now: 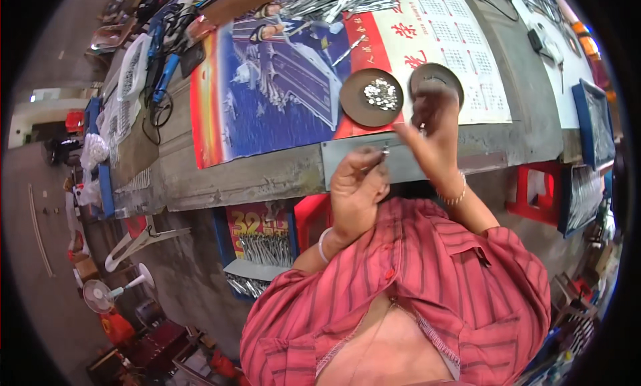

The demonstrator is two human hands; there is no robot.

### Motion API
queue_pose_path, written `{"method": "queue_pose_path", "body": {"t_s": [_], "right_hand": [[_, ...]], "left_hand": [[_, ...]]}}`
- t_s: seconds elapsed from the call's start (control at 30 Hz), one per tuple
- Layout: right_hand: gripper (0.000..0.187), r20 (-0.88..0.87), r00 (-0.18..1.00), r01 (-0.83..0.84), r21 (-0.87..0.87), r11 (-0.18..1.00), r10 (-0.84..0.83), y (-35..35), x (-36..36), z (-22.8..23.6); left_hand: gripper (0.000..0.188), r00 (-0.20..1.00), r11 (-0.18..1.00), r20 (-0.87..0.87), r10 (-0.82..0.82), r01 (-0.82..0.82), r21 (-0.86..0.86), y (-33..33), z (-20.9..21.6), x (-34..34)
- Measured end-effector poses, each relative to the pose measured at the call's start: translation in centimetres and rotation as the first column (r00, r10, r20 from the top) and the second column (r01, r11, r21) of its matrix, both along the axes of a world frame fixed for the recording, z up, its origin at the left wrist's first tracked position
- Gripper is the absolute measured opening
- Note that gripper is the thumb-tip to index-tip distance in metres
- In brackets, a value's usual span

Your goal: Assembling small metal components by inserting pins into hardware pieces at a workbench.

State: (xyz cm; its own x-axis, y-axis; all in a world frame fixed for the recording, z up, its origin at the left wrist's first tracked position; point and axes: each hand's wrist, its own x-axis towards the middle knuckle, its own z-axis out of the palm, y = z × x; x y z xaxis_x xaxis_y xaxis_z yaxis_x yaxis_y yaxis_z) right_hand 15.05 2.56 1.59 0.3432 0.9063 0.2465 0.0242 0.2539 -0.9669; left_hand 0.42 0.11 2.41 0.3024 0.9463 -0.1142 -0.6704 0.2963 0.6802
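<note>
Close to the table's near edge, my left hand (359,186) is closed in a pinch around a small metal piece (385,150), whose tip sticks out above the fingers. My right hand (437,142) is raised to the right of it, in front of a brown round dish (456,86). Its fingers are smeared by motion and hide part of that dish, so I cannot make out what they hold. Beside it, another brown dish (352,108) bears a heap of small shiny silvery pieces (381,94). Under both hands lies a flat grey plate (337,160) at the edge.
A printed poster with a calendar (267,119) covers the table (240,189). Many thin metal rods (340,2) are piled at the back. On the left are a blue-handled tool (165,78) with a cord and a white basket (135,66). Below stands a tray of metal parts (264,249).
</note>
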Motion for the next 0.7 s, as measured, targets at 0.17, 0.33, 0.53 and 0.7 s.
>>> {"method": "queue_pose_path", "body": {"t_s": [0.17,0.33,0.53,0.7], "right_hand": [[0.062,0.114,0.984,0.148,-0.056,0.987,-0.141,1.0,0.3,0.1],[0.063,0.17,0.984,0.066,-0.072,0.995,-0.053,0.5,0.1,-0.7],[0.044,0.257,0.966,0.002,-0.017,1.0,0.003,-3.0,3.3,-1.5],[0.018,0.413,0.905,0.142,-0.072,0.987,-0.1,-5.3,6.6,-3.8]], "left_hand": [[0.017,0.996,0.995,0.032,-0.089,0.09,-0.047,-0.4,-0.2,-0.5],[0.018,0.958,0.963,0.234,-0.167,0.209,-0.17,0.5,-0.9,-0.7],[0.026,0.907,0.874,0.294,-0.3,0.385,-0.297,0.7,-2.5,-2.1],[0.019,0.927,0.935,-0.163,-0.339,0.312,-0.171,1.7,-3.8,-2.5]]}}
